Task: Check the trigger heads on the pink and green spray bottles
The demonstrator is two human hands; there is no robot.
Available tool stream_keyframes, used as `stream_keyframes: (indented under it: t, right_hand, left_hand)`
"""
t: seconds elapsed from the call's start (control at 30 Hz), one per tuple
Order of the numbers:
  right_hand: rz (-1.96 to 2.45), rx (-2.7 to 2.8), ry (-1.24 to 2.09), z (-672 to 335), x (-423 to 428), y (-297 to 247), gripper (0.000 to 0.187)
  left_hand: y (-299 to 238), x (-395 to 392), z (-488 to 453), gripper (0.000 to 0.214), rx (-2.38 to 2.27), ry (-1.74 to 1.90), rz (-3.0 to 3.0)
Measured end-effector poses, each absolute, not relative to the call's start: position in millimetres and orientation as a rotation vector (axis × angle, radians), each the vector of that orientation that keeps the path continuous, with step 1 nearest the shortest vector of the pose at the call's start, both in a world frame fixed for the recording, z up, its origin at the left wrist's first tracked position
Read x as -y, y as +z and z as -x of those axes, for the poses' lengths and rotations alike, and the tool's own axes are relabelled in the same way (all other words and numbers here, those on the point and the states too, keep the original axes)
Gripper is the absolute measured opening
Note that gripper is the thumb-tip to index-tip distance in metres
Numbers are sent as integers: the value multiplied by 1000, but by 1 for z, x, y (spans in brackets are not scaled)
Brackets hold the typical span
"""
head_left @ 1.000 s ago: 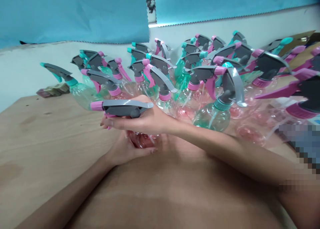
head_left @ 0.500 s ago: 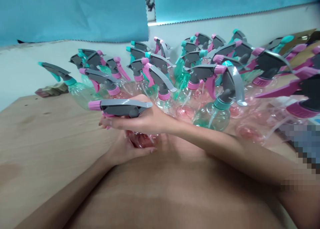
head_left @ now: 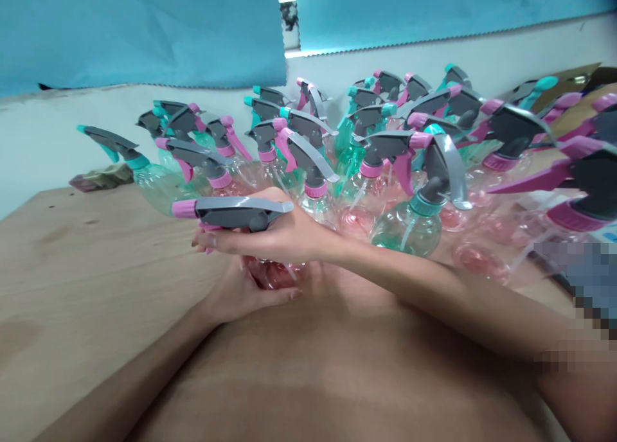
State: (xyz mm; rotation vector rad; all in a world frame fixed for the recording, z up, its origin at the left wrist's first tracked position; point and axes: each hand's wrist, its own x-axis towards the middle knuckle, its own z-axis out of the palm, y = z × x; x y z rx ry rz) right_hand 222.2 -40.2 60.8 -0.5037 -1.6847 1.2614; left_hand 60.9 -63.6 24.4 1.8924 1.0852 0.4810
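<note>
A pink-bottomed clear spray bottle (head_left: 279,275) stands on the wooden table between my two hands. My left hand (head_left: 243,294) is wrapped round its lower body, thumb along the near side. Its grey and pink trigger head (head_left: 236,212) points left. My right hand (head_left: 284,233) grips the neck and trigger head, fingers curled round beneath the grey top; the collar is hidden by the hand. Right behind stand a pink-collared spray bottle (head_left: 315,194) and, to the right, a teal-collared one (head_left: 409,227).
Several more spray bottles with pink or teal heads crowd the back and right of the wooden table (head_left: 87,268). A teal bottle (head_left: 161,185) leans at the left, near a crumpled bundle (head_left: 101,177). Blue sheets (head_left: 144,31) cover the wall behind.
Both hands keep their hold on the spray bottle, which stays in place. The whole view has shifted very slightly; nothing else has visibly moved.
</note>
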Motion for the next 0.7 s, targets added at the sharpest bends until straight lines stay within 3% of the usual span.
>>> stream_keyframes:
  t: [0.7]
  right_hand:
    - [415, 1672, 1349, -225, 39, 64, 8]
  left_hand:
    - [23, 63, -60, 40, -1121, 447, -1883]
